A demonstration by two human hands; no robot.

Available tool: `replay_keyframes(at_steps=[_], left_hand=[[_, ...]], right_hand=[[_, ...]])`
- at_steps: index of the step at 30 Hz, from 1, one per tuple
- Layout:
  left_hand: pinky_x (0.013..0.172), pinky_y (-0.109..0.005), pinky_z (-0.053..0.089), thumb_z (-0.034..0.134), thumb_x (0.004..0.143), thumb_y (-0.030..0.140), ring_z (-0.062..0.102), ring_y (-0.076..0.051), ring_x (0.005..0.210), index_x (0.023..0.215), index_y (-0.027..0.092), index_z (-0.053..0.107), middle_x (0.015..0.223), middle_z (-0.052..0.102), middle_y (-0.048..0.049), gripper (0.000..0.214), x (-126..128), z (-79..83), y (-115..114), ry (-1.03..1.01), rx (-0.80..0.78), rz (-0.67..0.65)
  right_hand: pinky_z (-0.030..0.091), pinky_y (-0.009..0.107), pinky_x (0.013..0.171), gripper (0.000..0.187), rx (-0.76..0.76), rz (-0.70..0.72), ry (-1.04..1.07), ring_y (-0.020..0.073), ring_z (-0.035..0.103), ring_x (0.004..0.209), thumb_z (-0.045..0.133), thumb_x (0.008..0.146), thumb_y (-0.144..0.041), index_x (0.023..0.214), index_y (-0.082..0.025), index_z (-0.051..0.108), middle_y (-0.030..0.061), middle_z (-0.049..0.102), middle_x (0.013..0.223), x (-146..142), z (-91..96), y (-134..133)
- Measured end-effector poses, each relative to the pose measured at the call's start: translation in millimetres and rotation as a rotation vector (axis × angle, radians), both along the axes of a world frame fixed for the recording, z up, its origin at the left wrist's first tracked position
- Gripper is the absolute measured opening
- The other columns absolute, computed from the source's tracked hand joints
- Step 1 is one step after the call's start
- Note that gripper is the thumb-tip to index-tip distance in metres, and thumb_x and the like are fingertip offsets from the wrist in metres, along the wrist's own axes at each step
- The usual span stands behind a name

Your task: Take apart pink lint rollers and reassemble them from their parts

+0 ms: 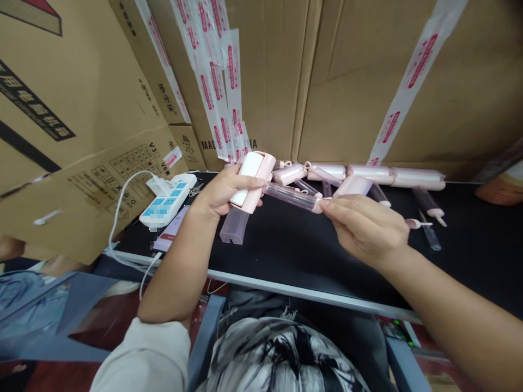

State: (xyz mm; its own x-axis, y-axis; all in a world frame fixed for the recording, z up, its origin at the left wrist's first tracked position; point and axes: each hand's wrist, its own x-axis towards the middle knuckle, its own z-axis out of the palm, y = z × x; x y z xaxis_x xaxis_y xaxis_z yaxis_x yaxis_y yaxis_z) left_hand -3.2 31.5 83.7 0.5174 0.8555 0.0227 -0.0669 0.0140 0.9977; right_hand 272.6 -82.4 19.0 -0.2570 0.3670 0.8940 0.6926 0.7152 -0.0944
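My left hand [223, 193] is closed around a lint roller [250, 177], which has a white roll in a pale pink holder. A clear tube-like handle [292, 197] runs from the holder's side toward the right. My right hand [368, 226] pinches the pink end of this handle, fingers closed. Whether the handle is fixed into the holder or only meets it, I cannot tell. Below my left hand, a translucent cover [235, 227] lies on the black table [278, 261].
More pink rollers [370, 174] and clear handles line the table's back, against a cardboard wall [347, 81]. At left are a white power strip [167, 200] with a cable and a phone [170, 231]. A loose handle [431, 237] lies right. Parts of other people show at both sides.
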Motion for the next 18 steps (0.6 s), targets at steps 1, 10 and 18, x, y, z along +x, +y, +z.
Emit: replay_keyframes(at_steps=[1, 10, 18], left_hand=[[0.057, -0.033, 0.066, 0.094, 0.064, 0.024, 0.069, -0.016, 0.061, 0.111, 0.013, 0.07, 0.079, 0.071, -0.0026, 0.054, 0.4, -0.1, 0.0, -0.01, 0.007, 0.0], [0.061, -0.034, 0.066, 0.1, 0.059, 0.024, 0.072, -0.019, 0.068, 0.121, 0.016, 0.064, 0.09, 0.073, -0.0026, 0.072, 2.8, -9.8, 7.5, -0.105, 0.223, 0.071], [0.058, -0.032, 0.065, 0.094, 0.065, 0.024, 0.07, -0.017, 0.062, 0.111, 0.012, 0.068, 0.08, 0.073, -0.0029, 0.054, 0.2, -4.7, 5.2, -0.007, 0.046, 0.045]], right_hand=[[0.066, 0.043, 0.082, 0.025, 0.003, 0.005, 0.019, 0.0251, 0.082, 0.087, 0.069, 0.098, -0.012, 0.107, -0.033, 0.08, 0.0032, 0.086, 0.1, 0.0, 0.1, 0.8], [0.061, 0.033, 0.054, 0.054, -1.271, 0.532, 0.928, 0.019, 0.072, 0.054, 0.077, 0.089, -0.072, 0.109, -0.021, 0.071, 0.0048, 0.08, 0.081, -3.6, -2.0, 13.9], [0.065, 0.034, 0.07, 0.021, -0.676, 0.148, 0.517, 0.0204, 0.079, 0.07, 0.074, 0.1, -0.042, 0.111, -0.024, 0.079, 0.0051, 0.083, 0.09, -7.5, -13.1, 5.9]])
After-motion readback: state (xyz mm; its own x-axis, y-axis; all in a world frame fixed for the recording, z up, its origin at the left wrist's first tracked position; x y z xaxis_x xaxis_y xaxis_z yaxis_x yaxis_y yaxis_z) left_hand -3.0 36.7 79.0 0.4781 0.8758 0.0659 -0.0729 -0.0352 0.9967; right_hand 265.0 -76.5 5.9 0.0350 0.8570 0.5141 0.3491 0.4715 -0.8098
